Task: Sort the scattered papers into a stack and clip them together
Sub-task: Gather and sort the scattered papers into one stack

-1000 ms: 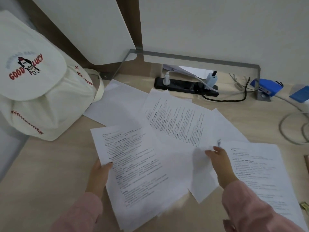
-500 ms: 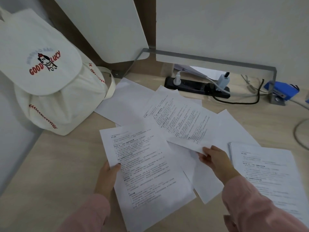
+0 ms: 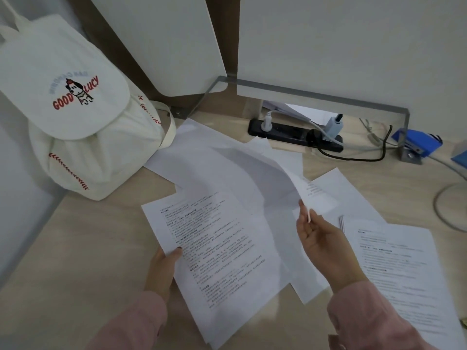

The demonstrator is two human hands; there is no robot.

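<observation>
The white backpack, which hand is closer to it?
Left. The left hand holds a printed page's edge just below and right of the backpack; the right hand pinches a lifted sheet farther right.

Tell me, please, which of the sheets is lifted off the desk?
The sheet pinched in the right hand: it curls up in the air, blank side showing, while the other sheets lie flat.

Bare surface at lower left of frame: open approach lane. Upper left blocked by cream bag, touching the far loose sheets. Top edge closed by white panels and metal rail; power strip with plugs and black cable crowd that strip. Right side: paper stack, grey cable loop, blue stapler.
</observation>
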